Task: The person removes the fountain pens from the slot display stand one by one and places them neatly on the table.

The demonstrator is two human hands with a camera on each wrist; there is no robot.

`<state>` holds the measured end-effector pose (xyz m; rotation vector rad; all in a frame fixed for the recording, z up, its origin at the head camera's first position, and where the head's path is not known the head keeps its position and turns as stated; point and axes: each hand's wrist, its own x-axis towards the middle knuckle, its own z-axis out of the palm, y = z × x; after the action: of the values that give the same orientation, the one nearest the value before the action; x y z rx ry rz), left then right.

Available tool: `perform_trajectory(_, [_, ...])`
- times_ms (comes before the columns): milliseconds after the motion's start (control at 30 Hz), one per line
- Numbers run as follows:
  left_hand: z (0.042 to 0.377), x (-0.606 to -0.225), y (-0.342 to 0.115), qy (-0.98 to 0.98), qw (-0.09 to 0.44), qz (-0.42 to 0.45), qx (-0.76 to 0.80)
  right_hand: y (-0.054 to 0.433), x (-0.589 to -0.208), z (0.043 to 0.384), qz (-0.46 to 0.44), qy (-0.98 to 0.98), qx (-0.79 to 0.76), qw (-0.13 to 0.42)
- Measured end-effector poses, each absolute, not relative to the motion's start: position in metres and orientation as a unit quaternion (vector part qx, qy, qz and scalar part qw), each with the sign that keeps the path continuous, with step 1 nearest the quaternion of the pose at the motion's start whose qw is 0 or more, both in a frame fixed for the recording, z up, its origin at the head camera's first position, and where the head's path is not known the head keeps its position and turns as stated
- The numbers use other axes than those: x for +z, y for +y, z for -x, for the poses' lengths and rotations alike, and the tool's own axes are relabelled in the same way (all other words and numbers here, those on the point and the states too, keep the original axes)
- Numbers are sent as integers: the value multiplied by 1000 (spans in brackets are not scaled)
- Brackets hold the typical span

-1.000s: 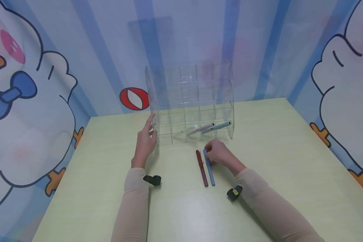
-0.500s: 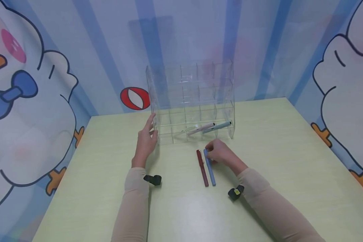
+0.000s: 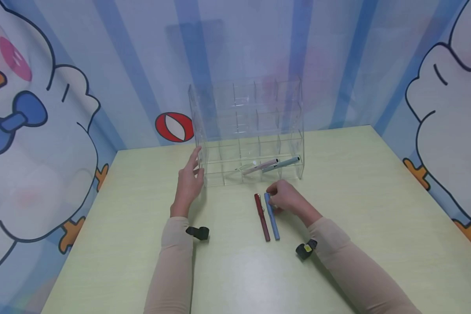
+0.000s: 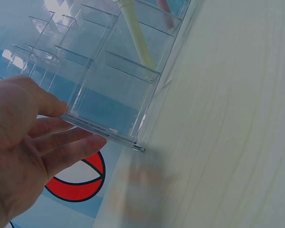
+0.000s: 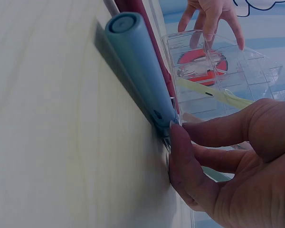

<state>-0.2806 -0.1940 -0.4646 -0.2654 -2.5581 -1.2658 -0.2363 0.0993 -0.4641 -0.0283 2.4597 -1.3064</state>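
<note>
A clear acrylic pen rack with rows of compartments stands against the back wall. My left hand holds its left side panel, thumb at the front edge and fingers along the outer face. My right hand pinches a blue pen between thumb and fingers near its upper end; the pen lies on the table. In the right wrist view the fingertips cover part of it. Just left of it lies a dark red pen. A pale green pen, a pink pen and a teal pen lean in the rack's lowest row.
The pale wood-look table reaches the striped blue backdrop behind the rack. Cartoon-printed panels rise at the left and right sides. Black wrist cameras sit on both sleeves.
</note>
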Motion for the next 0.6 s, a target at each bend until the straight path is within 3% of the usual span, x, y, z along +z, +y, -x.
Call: perform_trajectory(600, [281, -468, -194, -882, 136, 94, -442, 110, -460, 230, 14, 866, -475, 157])
